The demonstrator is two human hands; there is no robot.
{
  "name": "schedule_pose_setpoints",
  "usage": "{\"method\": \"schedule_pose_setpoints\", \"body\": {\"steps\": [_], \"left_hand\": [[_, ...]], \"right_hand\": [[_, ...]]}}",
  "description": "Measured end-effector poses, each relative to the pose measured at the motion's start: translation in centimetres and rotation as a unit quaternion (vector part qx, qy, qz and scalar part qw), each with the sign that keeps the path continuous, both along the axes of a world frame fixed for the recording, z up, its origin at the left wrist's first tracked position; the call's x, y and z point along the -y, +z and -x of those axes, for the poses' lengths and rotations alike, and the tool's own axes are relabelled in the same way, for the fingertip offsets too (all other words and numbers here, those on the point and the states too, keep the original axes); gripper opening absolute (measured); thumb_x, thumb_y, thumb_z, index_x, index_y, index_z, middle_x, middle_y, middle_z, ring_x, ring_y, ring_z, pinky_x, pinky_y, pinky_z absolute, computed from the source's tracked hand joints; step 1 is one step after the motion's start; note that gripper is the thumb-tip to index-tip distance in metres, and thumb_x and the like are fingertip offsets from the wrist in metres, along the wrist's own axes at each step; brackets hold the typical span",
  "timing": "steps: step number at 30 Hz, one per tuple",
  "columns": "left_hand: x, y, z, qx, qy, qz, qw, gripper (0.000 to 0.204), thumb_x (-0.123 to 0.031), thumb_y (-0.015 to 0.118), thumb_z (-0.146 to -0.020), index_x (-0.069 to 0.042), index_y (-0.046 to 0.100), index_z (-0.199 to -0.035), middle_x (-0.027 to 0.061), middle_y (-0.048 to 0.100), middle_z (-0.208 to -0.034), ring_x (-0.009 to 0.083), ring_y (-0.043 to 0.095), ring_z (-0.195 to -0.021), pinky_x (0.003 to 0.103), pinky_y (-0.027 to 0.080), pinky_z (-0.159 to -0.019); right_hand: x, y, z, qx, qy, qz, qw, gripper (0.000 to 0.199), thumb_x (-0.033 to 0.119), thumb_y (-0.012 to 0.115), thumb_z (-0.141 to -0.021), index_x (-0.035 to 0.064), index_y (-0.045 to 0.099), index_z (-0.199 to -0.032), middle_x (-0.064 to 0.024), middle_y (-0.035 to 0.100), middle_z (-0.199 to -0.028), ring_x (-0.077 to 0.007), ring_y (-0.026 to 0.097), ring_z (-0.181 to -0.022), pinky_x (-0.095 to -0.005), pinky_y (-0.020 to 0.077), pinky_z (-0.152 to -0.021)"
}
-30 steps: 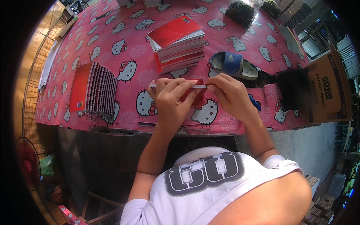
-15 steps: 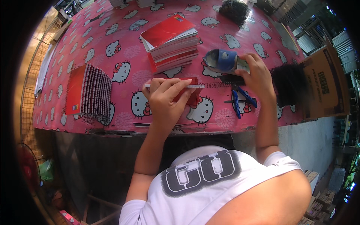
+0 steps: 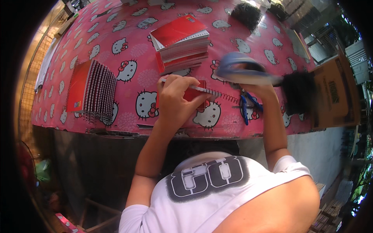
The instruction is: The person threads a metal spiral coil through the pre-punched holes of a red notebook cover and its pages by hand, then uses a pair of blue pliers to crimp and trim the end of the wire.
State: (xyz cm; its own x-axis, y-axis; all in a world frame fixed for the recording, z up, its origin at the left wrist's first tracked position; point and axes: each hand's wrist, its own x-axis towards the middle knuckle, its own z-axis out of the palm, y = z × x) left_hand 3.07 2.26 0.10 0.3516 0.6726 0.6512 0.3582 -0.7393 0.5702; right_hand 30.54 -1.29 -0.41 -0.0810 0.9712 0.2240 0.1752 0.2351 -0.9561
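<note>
- Shoulders in a white shirt with large dark figures on it fill the lower edge of the head view, and both forearms rise from there toward the table.
- Left hand lies on a small red notebook near the table's front edge; its fingers are curled down over the cover and press it against the cloth, thumb tucked beside the binding.
- A wire spiral runs along the notebook's top edge and sticks out to the right past the cover, its free end lying on the cloth.
- Right hand is lifted just right of that spiral and is closed round a blue object, blurred by motion, so its kind cannot be told; how tightly the fingers close is hidden by the blur.
- Blue-handled pliers lie on the cloth just below the right hand, not touched.
- Table is covered with a pink cloth printed with white cartoon cat heads.
- A row of spiral notebooks with red covers lies fanned out well to the left of the hands.
- A stack of red notebooks sits beyond the left hand, nearer the middle of the table.
- A dark bundle of wire spirals lies at the right edge, beside a brown cardboard box.
- Another dark bundle rests at the far side.
</note>
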Motion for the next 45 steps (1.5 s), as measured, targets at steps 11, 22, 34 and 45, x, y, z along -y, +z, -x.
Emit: {"method": "schedule_pose_setpoints", "body": {"steps": [11, 22, 34, 45], "left_hand": [[-1.6, 0.0, 2.4, 0.080, -0.008, 0.038, 0.996, 0.039, -0.005, 0.081, -0.071, -0.004, 0.061, -0.104, 0.0092, 0.067, -0.100, 0.0249, 0.064, -0.100, 0.033, 0.052, -0.086], [-1.5, -3.2, 3.7, 0.322, -0.082, 0.285, 0.899, 0.034, 0.009, 0.064, -0.084, 0.000, 0.064, -0.117, 0.0091, 0.069, -0.105, 0.0124, 0.064, -0.097, 0.025, 0.053, -0.085], [-0.6, -0.9, 3.4, 0.381, -0.115, 0.239, 0.886, 0.017, 0.004, 0.074, -0.079, -0.001, 0.062, -0.091, 0.0087, 0.069, -0.099, 0.0134, 0.065, -0.094, 0.027, 0.054, -0.083], [4.2, -1.5, 3.0, 0.135, 0.013, 0.035, 0.990, 0.029, 0.005, 0.076, -0.074, -0.002, 0.068, -0.102, 0.0150, 0.065, -0.114, 0.0214, 0.068, -0.093, 0.028, 0.059, -0.075]], "right_hand": [[-2.4, 2.6, 3.4, 0.126, -0.027, 0.017, 0.991, 0.047, -0.005, 0.069, -0.064, 0.0025, 0.063, -0.110, -0.0028, 0.068, -0.094, -0.0114, 0.061, -0.087, -0.0271, 0.0486, -0.081], [-4.2, 2.6, 5.3, 0.103, 0.083, -0.074, 0.988, 0.045, -0.006, 0.071, -0.065, 0.0030, 0.060, -0.108, -0.0069, 0.066, -0.092, -0.0123, 0.062, -0.079, -0.0274, 0.0513, -0.070], [0.2, -0.8, 0.6, 0.467, -0.256, -0.033, 0.845, 0.036, 0.019, 0.074, -0.076, 0.0021, 0.060, -0.105, -0.0159, 0.063, -0.104, -0.0384, 0.062, -0.095, -0.0413, 0.0512, -0.080], [9.6, -1.3, 5.1, 0.459, -0.237, 0.099, 0.850, 0.043, 0.025, 0.072, -0.082, 0.0026, 0.059, -0.117, -0.0173, 0.058, -0.112, -0.0342, 0.056, -0.104, -0.0413, 0.0461, -0.087]]}}
